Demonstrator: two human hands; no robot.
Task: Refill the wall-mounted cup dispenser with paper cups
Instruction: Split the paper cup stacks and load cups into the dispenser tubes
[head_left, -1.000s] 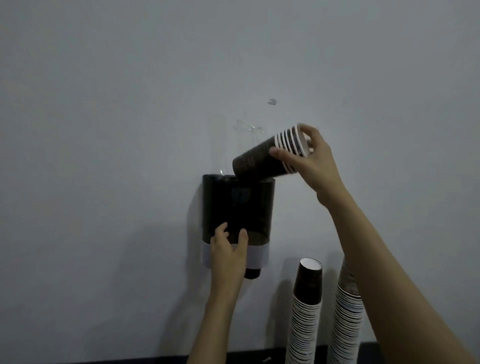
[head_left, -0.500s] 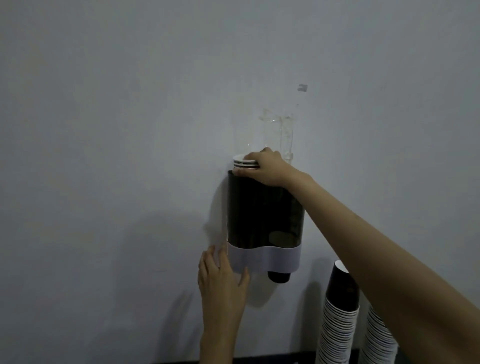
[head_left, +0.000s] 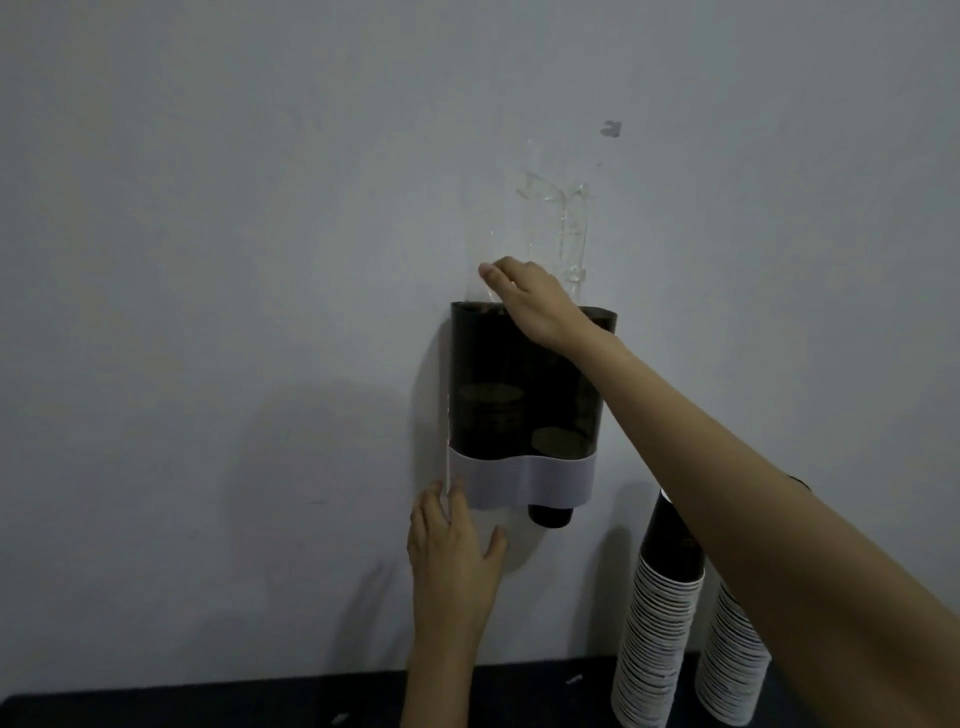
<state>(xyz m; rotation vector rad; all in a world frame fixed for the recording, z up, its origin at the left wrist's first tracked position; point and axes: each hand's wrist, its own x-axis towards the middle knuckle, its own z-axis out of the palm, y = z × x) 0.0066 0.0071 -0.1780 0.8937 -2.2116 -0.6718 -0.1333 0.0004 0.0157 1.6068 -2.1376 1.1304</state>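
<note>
The wall-mounted cup dispenser (head_left: 524, 395) is a dark see-through double tube with a white band at its base. Stacked cups show dimly inside both tubes, and a black cup bottom (head_left: 549, 514) pokes out below the right tube. My right hand (head_left: 530, 301) rests flat over the dispenser's top opening, fingers spread, with nothing visibly in it. My left hand (head_left: 454, 556) lies open against the wall at the dispenser's lower left corner, fingertips touching the white band.
Two tall stacks of black paper cups with white rims stand at the lower right, one (head_left: 657, 639) nearer and one (head_left: 732, 660) behind my right forearm. A dark surface (head_left: 208, 701) runs along the bottom. Torn clear tape (head_left: 561, 208) clings to the wall above the dispenser.
The small stack of cups in my right hand went down into the left tube and is out of my grip. My left hand slid from the dispenser's front to its lower left edge.
</note>
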